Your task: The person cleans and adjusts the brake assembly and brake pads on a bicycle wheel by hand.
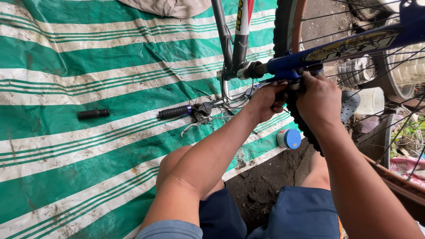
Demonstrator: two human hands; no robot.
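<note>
- Bicycle frame [354, 44]: glossy blue painted metal.
- Tarp [88, 66]: woven plastic, green and white, stained and creased.
- Handlebar sleeve [175, 112]: matt black ribbed rubber.
- Tyre [305, 126]: matt black, knobbly rubber.
- Small tub's lid [292, 138]: smooth blue plastic.

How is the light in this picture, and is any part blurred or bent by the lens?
Head view: soft, even daylight, no hard shadows or glare; the striped tarp and both hands, left hand and right hand, are sharp; the blue fork bends slightly toward the edge.
</note>
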